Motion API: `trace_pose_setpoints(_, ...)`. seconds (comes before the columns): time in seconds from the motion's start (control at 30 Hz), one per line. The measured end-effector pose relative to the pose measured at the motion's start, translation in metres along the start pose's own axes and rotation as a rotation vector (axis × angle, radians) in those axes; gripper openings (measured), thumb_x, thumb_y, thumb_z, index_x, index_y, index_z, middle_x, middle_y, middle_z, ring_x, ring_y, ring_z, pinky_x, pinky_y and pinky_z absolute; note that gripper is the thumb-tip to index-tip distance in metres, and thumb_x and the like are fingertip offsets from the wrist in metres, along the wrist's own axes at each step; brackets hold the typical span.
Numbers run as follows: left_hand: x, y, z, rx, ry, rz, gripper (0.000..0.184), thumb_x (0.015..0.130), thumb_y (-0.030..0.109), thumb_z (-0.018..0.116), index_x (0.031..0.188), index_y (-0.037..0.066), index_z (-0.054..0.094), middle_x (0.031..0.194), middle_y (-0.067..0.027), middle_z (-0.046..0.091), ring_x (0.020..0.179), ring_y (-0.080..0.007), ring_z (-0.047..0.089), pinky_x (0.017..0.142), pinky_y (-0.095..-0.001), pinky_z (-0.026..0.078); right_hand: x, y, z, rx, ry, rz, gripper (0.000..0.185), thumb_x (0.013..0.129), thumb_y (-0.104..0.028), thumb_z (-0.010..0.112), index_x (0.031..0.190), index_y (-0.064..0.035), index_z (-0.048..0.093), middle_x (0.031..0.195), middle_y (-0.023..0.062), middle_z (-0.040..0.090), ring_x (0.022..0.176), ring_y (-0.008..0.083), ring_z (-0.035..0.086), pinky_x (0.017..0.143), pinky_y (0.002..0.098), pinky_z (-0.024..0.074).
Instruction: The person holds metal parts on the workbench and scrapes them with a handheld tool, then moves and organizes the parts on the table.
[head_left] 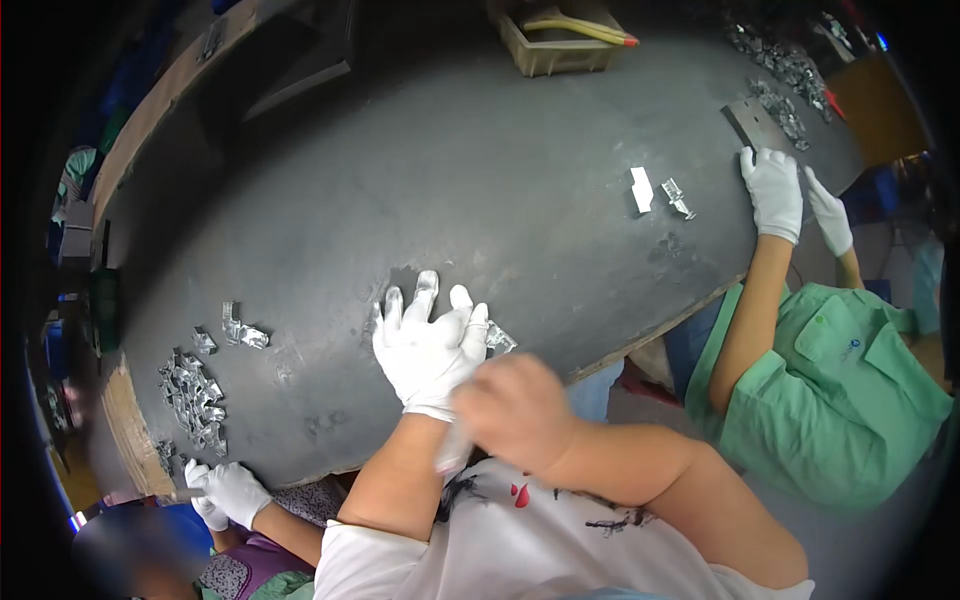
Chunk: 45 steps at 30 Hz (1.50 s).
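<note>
My left hand (425, 345) wears a white glove with darkened fingertips and rests on the grey tabletop (330, 200), its fingers spread. Partly behind its thumb side lies a small shiny metal piece (499, 338). Beside the left wrist is my right hand (515, 415), bare and blurred by motion, with its fingers drawn together. From its fingers hangs a limp white item (455, 450) that looks like a glove.
At left, a co-worker's gloved hands (232, 490) are near a metal pile (192, 398). At right, another's gloved hand (775, 190) touches a metal plate (755, 125). A tray (540, 62) with a yellow-handled tool stands at the back; metal pieces (642, 190) lie right of centre.
</note>
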<state>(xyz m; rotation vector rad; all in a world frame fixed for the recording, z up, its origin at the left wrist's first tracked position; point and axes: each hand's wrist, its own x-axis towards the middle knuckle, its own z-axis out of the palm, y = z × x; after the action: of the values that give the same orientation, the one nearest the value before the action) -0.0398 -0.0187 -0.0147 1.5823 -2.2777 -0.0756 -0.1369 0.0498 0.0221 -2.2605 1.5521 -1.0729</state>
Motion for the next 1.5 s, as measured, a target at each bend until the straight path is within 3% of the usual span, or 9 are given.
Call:
trace_pose_setpoints(0.1,0.002,0.001,-0.009,-0.014,0.027,0.065,0.016,0.069,0.027,0.065,0.08,0.015,0.067,0.104,-0.0108,0.061,0.092,-0.0364,0.055,0.089,-0.0455,0.04,-0.01,0.022,-0.006,0.439,0.336,0.571,0.013,0.071,-0.004,0.062,0.08,-0.0072,0.053,0.068,0.0085,0.052,0.06,0.0235,0.052,0.055,0.0321,0.0432)
trace_pose_setpoints(0.27,0.001,-0.059,-0.033,-0.02,-0.051,-0.02,0.022,0.069,0.013,0.064,0.091,0.01,0.063,0.105,-0.0127,0.06,0.091,-0.0323,0.056,0.084,-0.0378,0.043,-0.029,0.074,-0.062,0.394,0.563,0.732,0.008,0.08,-0.005,0.056,0.087,-0.0007,0.055,0.07,0.0048,0.055,0.066,0.0109,0.052,0.062,0.0259,0.0442)
trace_pose_setpoints(0.4,-0.011,-0.082,-0.057,0.164,0.314,-0.214,0.03,0.074,0.006,0.06,0.104,0.008,0.061,0.108,-0.0177,0.057,0.097,-0.0339,0.054,0.091,-0.0455,0.037,-0.008,0.141,-0.087,-0.198,0.502,0.943,0.031,0.079,-0.023,0.057,0.1,-0.0003,0.057,0.082,0.0165,0.059,0.078,0.0267,0.058,0.072,0.0354,0.0452)
trace_pose_setpoints(0.6,-0.038,-0.039,-0.034,0.164,0.025,0.004,0.03,0.071,0.018,0.061,0.099,0.008,0.061,0.107,-0.0171,0.056,0.092,-0.0437,0.05,0.089,-0.0525,0.037,0.047,0.167,-0.089,0.014,0.298,1.352,0.045,0.07,-0.029,0.066,0.109,-0.0065,0.058,0.106,0.0149,0.054,0.097,0.03,0.055,0.082,0.0364,0.0442)
trace_pose_setpoints(0.8,-0.032,-0.037,-0.032,0.105,0.071,0.014,0.028,0.07,0.018,0.061,0.096,0.007,0.06,0.102,-0.015,0.058,0.089,-0.0429,0.052,0.084,-0.0508,0.04,0.053,0.118,-0.043,-0.296,-0.135,0.973,0.033,0.071,-0.025,0.067,0.1,-0.0095,0.062,0.099,0.014,0.055,0.083,0.0312,0.059,0.075,0.0373,0.0479)
trace_pose_setpoints(1.0,-0.031,-0.039,-0.032,0.089,0.074,0.0,0.025,0.071,0.019,0.062,0.094,0.009,0.061,0.1,-0.0131,0.058,0.087,-0.0401,0.052,0.08,-0.0498,0.041,0.027,0.071,-0.015,-0.084,-0.064,0.472,0.02,0.072,-0.014,0.062,0.09,-0.0085,0.062,0.083,0.0127,0.058,0.077,0.0324,0.058,0.067,0.0398,0.0479)
trace_pose_setpoints(1.13,-0.021,-0.023,-0.037,-0.003,-0.023,-0.04,0.029,0.072,0.016,0.061,0.099,0.006,0.059,0.1,-0.0177,0.058,0.092,-0.0404,0.052,0.084,-0.0461,0.041,0.015,0.075,-0.023,-0.004,0.084,0.7,0.021,0.073,-0.014,0.061,0.092,-0.0061,0.06,0.085,0.0139,0.06,0.08,0.0324,0.058,0.068,0.0392,0.0465)
trace_pose_setpoints(1.3,0.018,0.039,-0.023,-0.105,-0.089,0.069,0.057,0.066,0.036,0.067,0.112,0.007,0.051,0.111,-0.0183,0.054,0.102,-0.0447,0.048,0.091,-0.0489,0.035,-0.014,0.072,-0.044,0.166,0.087,0.945,0.024,0.074,-0.015,0.06,0.095,-0.0037,0.058,0.084,0.0134,0.059,0.079,0.0287,0.058,0.071,0.0341,0.045)
trace_pose_setpoints(1.5,0.027,0.037,-0.019,-0.021,-0.161,0.039,0.029,0.071,0.036,0.063,0.076,0.009,0.067,0.099,-0.0106,0.062,0.097,-0.0378,0.054,0.091,-0.0474,0.035,-0.04,0.064,-0.064,0.337,0.056,1.053,0.025,0.073,-0.014,0.062,0.095,-0.002,0.058,0.078,0.0101,0.058,0.072,0.0202,0.056,0.067,0.0294,0.0441)
